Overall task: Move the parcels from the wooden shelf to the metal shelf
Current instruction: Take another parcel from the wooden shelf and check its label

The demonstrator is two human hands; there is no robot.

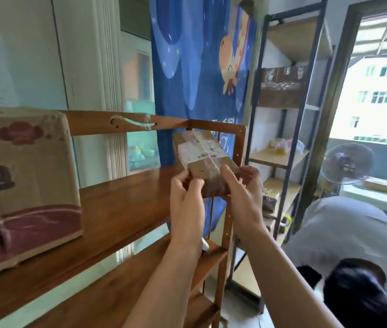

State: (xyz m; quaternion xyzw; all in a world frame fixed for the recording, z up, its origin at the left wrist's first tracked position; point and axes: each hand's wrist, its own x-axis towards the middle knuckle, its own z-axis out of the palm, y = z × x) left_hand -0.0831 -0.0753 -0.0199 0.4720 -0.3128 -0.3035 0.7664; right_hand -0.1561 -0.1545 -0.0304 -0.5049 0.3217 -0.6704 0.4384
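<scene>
Cardboard parcel (pixel 205 159) (taped, labelled) gripped by left hand (pixel 186 197) and right hand (pixel 243 188), above wooden shelf (pixel 121 209)

I can't read the print on the label of the small parcel (pixel 205 159); it is too blurred. Its near end is covered by my left hand (pixel 186 200) and right hand (pixel 242 192). Far left of my left hand, the big printed box (pixel 24 185) is cut off by the frame edge. Below my right hand, a second person (pixel 353 256) is smeared and partly out of frame.
</scene>
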